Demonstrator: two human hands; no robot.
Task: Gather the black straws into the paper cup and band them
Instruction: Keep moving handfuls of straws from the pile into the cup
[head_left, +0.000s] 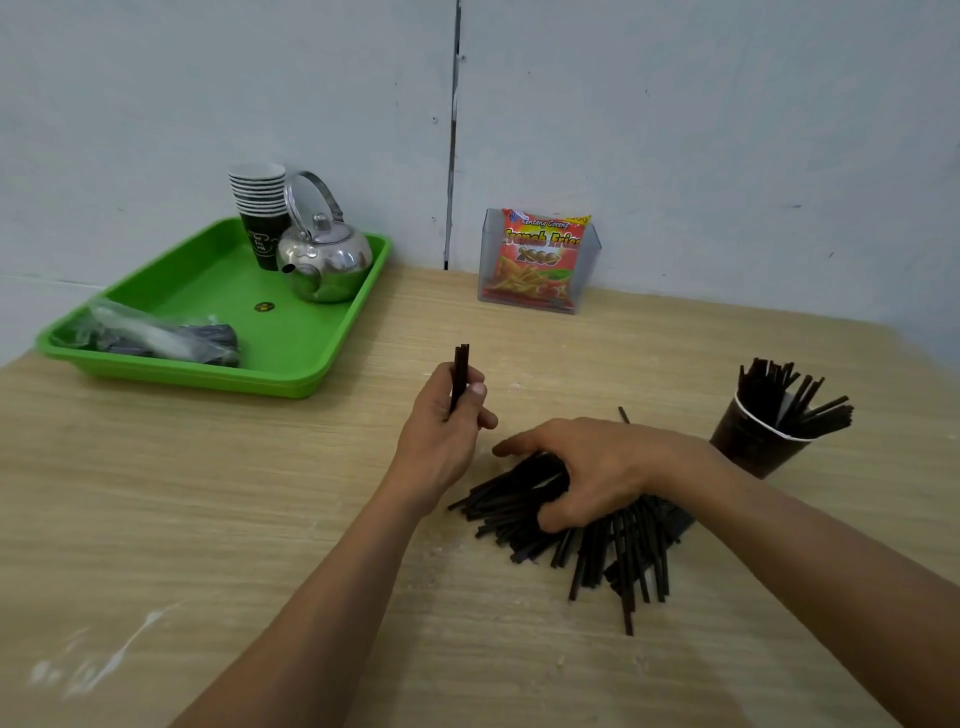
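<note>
A pale wooden table (208, 519) carries a bright green plastic tray (208, 375) at its far left, with a shiny steel kettle (324, 254) on it. Toward the table's right lies a loose pile of black straws (613, 545) — the right hand (587, 467) lies over it, thumb and fingers curled round a clump. The left hand (441, 426), just beside, grips a small upright bunch of straws (461, 364). Right of the pile stands a dark paper cup (748, 441) — more straws fan out of it.

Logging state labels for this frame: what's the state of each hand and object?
left hand, holds small bundle upright
right hand, grips straw pile
straw pile, loose on table
paper cup, upright, straws inside, unbanded
kettle, lid on, in green tray
</note>
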